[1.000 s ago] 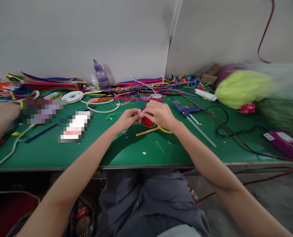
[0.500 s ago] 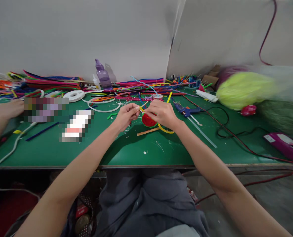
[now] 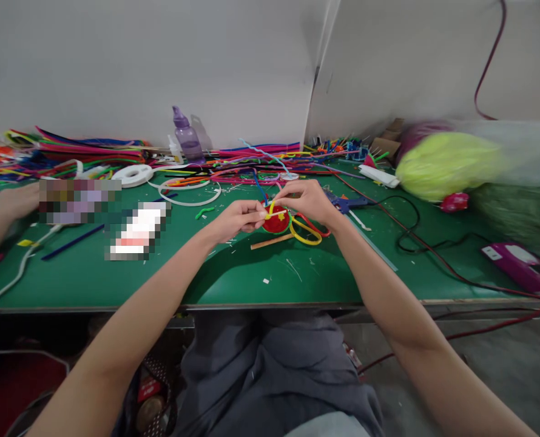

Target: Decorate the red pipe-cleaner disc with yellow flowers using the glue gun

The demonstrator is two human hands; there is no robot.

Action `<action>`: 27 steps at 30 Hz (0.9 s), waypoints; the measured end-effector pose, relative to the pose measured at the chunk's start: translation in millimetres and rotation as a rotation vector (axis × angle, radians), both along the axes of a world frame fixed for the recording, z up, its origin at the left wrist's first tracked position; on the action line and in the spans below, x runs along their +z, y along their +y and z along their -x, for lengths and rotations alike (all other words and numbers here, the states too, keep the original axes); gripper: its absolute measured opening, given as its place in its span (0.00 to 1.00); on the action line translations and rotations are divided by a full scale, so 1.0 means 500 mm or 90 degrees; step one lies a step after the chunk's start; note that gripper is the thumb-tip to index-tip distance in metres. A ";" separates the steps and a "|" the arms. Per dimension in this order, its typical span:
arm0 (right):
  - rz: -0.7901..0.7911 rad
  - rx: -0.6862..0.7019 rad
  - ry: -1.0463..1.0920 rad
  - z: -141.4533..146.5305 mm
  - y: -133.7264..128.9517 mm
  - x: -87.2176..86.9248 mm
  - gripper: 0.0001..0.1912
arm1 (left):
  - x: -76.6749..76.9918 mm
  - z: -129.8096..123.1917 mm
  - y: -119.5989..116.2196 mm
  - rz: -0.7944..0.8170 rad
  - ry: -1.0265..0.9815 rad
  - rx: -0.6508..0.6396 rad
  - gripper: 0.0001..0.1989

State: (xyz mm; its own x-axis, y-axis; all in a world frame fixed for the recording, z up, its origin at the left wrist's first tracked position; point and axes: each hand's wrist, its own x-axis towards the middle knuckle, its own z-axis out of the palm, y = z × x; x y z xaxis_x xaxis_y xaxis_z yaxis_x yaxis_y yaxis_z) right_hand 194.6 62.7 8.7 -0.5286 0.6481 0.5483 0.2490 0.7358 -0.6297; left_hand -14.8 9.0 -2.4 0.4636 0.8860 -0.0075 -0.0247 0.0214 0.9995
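Note:
My left hand [image 3: 239, 220] pinches a thin pale stick [image 3: 280, 213] with a bit of yellow pipe cleaner [image 3: 271, 209] bent around it. From the other side, the fingertips of my right hand [image 3: 310, 200] close on the yellow pipe cleaner's upper part. Just beneath the fingers lies a red disc [image 3: 274, 226] with a green rim and a small yellow shape on it. A yellow loop [image 3: 307, 241] and a red loop beside it, perhaps scissor handles, rest under my right wrist. A flat wooden stick [image 3: 270, 242] lies in front of the disc.
Pipe cleaners [image 3: 92, 152] are heaped along the wall near a purple bottle [image 3: 188, 139]. Right of my hands are a blue glue gun [image 3: 349, 203], its cord and yellow-green bagged material [image 3: 447, 164]. Another person's hand [image 3: 22, 200] is at left, beside a white tape roll [image 3: 133, 175].
My right hand has lifted and opened its grip outward, showing more of the stick and disc. The yellow end that stuck up behind it no longer shows there. The red loop has come into view.

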 end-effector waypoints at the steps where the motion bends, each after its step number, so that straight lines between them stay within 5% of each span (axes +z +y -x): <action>1: -0.014 -0.004 -0.002 0.001 -0.002 0.001 0.06 | 0.000 0.000 0.000 -0.001 0.019 0.000 0.10; 12: -0.238 -0.006 -0.045 0.024 -0.020 -0.017 0.10 | -0.012 0.003 0.012 -0.051 0.057 0.077 0.08; 27: -0.253 -0.009 -0.087 0.016 -0.009 -0.031 0.09 | -0.020 0.005 0.026 -0.091 -0.098 0.165 0.11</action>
